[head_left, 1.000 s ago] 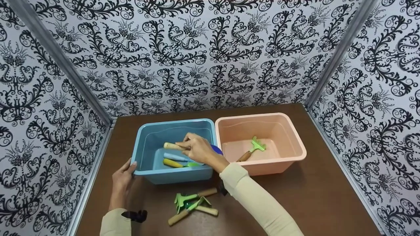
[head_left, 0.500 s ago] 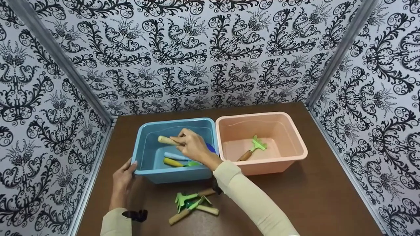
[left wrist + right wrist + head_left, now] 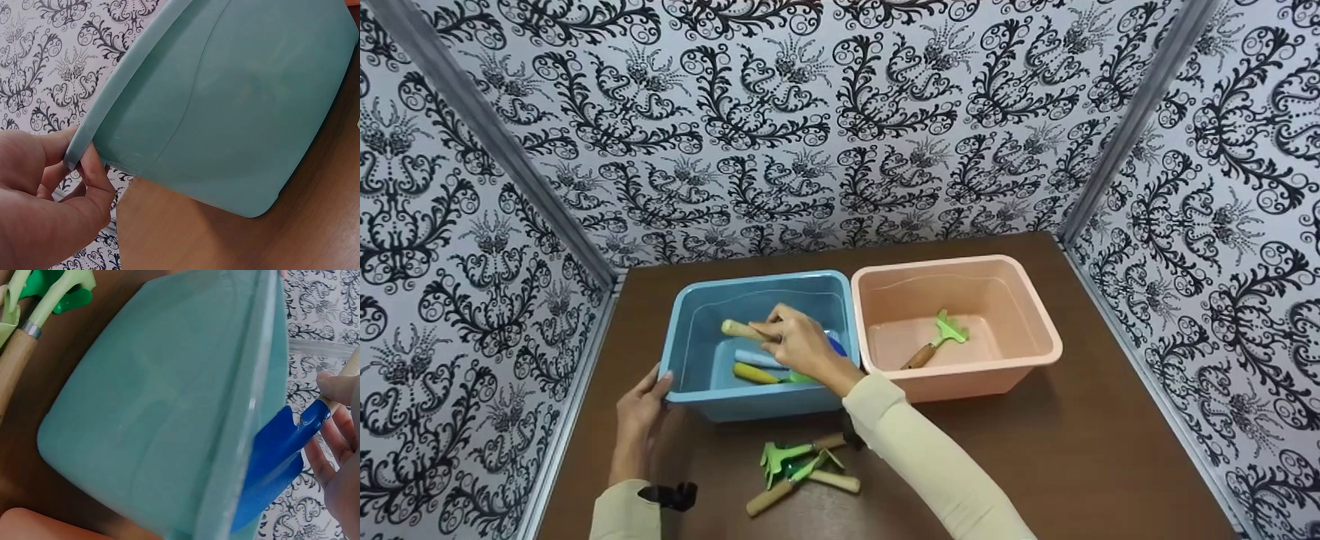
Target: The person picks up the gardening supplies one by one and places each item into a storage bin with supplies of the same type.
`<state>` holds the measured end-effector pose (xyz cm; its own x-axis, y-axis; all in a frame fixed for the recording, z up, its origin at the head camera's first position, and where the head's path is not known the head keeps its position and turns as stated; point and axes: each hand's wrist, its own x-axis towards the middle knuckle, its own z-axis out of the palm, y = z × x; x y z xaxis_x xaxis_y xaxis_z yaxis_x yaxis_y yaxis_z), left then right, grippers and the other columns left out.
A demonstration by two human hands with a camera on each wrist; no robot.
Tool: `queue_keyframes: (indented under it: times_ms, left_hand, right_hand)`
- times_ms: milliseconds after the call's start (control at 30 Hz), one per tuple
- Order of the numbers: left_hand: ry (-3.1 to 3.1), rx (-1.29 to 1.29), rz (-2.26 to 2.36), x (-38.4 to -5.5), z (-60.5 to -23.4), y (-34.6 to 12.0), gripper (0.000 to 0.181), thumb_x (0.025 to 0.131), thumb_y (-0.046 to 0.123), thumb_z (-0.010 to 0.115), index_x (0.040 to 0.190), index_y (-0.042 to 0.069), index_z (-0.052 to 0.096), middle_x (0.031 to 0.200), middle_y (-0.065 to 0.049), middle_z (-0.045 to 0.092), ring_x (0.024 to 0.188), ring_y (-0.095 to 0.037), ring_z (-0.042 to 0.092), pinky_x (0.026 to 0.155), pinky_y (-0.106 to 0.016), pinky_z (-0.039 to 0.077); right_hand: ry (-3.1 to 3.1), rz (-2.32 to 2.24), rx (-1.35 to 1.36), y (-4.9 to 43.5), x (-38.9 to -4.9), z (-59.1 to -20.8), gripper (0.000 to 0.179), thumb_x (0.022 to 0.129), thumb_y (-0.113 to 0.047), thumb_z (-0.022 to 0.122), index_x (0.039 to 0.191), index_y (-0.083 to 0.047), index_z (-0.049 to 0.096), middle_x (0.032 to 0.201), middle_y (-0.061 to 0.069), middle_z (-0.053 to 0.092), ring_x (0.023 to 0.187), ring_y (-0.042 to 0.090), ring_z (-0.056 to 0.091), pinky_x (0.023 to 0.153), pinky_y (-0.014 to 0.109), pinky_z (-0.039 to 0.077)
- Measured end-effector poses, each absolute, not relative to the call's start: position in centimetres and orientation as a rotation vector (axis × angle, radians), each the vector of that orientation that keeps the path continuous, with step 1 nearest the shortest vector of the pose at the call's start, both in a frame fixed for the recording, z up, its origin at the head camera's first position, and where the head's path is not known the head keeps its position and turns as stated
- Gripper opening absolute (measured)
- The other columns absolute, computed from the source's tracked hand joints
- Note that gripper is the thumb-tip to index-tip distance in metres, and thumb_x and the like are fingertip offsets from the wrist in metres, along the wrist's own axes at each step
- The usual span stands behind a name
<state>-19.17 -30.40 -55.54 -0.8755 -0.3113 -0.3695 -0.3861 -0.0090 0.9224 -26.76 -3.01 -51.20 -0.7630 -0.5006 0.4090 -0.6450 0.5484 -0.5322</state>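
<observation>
My left hand (image 3: 639, 409) pinches the near left corner of the blue tub's rim (image 3: 757, 394), thumb over the edge and fingers beneath it, as the left wrist view shows. In my right hand (image 3: 804, 343) is a trowel with a blue blade (image 3: 275, 453) and a pale wooden handle (image 3: 740, 330). I grip it low on the handle, close to the blade, which dips inside the tub's right end. Beneath it in the tub lie a tool with a yellow handle (image 3: 755, 373) and green head, and one with a light blue handle (image 3: 757, 359).
A peach tub (image 3: 967, 379) stands against the blue one's right side, holding a green hand rake (image 3: 950, 328) with a brown handle. On the brown table (image 3: 1072, 450) in front, several green-headed garden tools (image 3: 802, 471) lie in a heap. Patterned walls (image 3: 810, 150) enclose the table.
My right hand has shifted slightly left with the trowel, rising a little and then dipping again. The left hand keeps its place on the rim.
</observation>
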Motion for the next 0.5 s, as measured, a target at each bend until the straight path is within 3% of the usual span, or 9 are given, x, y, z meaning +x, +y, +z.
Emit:
queue_keyframes:
  times_ms: [500]
  left_hand:
    - [2.132, -0.755, 2.098, -19.2, -55.6, -30.6, 0.062, 0.104, 0.029, 0.053, 0.157, 0.010, 0.029, 0.164, -0.020, 0.022, 0.147, -0.036, 0.034, 0.116, -0.047, 0.035]
  right_hand:
    - [-2.739, 1.109, 0.941, -3.4, -26.6, -52.9, 0.036, 0.090, -0.026, 0.076, 0.125, -0.023, 0.071, 0.102, 0.001, 0.065, 0.087, 0.015, 0.063, 0.069, 0.022, 0.049]
